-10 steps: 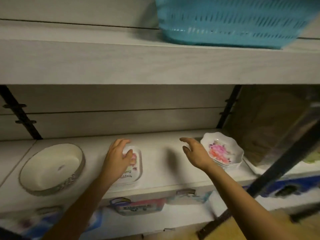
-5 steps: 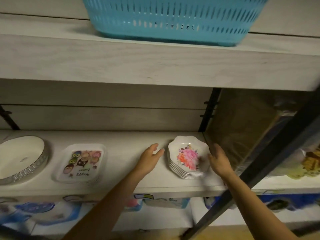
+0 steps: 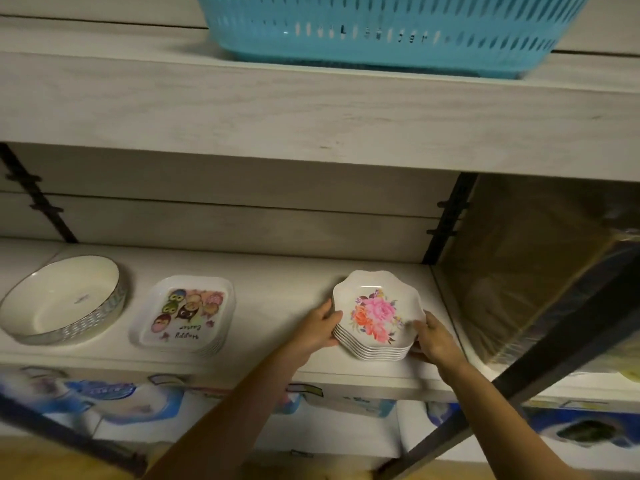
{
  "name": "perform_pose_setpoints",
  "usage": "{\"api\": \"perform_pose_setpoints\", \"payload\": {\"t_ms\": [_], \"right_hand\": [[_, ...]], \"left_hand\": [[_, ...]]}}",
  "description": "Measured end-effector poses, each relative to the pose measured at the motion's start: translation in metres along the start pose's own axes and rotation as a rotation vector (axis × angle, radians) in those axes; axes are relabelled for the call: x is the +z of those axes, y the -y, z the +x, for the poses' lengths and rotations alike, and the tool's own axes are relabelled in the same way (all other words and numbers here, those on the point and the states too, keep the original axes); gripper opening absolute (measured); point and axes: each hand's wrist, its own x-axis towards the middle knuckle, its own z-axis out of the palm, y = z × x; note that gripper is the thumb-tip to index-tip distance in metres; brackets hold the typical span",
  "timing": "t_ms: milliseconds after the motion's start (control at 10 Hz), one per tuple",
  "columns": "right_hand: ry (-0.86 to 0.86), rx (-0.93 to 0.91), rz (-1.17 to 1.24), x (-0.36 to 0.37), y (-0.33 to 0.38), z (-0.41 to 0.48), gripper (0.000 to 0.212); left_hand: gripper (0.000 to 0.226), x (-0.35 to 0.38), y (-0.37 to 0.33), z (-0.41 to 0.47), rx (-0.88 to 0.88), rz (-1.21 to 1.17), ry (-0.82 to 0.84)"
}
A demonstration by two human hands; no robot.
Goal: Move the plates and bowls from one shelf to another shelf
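Head view: your left hand [image 3: 317, 329] & right hand [image 3: 437, 342] just came in, now clamped on the flower plates stack [image 3: 375, 317], shelf [image 3: 284, 296] front-right corner. Prob ready to lift.

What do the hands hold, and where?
The stack of white scalloped floral plates: left hand on its left edge, right hand on its right edge.

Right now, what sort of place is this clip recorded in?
Probably a homeware shop or stockroom: a stack of floral plates and a stack of owl plates sit as identical multiples, the shelf backs onto a slotted black upright, and printed boxes fill the tier below.
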Motion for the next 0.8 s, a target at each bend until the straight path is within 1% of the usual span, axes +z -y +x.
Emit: {"api": "perform_pose_setpoints", "payload": {"t_ms": [100,200,300,400,500,600,700,800], "right_hand": [[0.048,-0.047,-0.050,0.036,0.006,-0.007,0.037],[0.073,-0.067,-0.065,0.072,0.013,-0.014,0.038],[0.059,-0.121,-0.148,0.102,0.016,-0.022,0.039],[0.055,-0.128,-0.180,0.113,0.018,-0.028,0.037],[0.020,-0.118,-0.191,0.125,0.019,-0.035,0.038],[0.013,-0.112,-0.244,0.119,0.016,-0.034,0.038],[-0.002,-0.124,-0.342,0.120,0.018,-0.036,0.043],[-0.078,-0.181,-0.384,0.117,0.020,-0.040,0.055]], "left_hand": [[0.038,-0.036,0.001,-0.012,0.017,0.002,-0.054],[0.033,-0.075,0.005,-0.021,0.008,0.068,-0.118],[0.031,-0.108,0.010,-0.029,-0.012,0.070,-0.133],[0.029,-0.118,0.014,-0.036,-0.025,0.031,-0.129],[0.031,-0.127,0.020,-0.042,-0.016,0.060,-0.139],[0.032,-0.119,0.018,-0.043,-0.002,0.113,-0.121],[0.034,-0.126,0.017,-0.048,0.156,0.422,-0.178],[0.040,-0.137,0.015,-0.058,0.350,0.717,-0.339]]}}
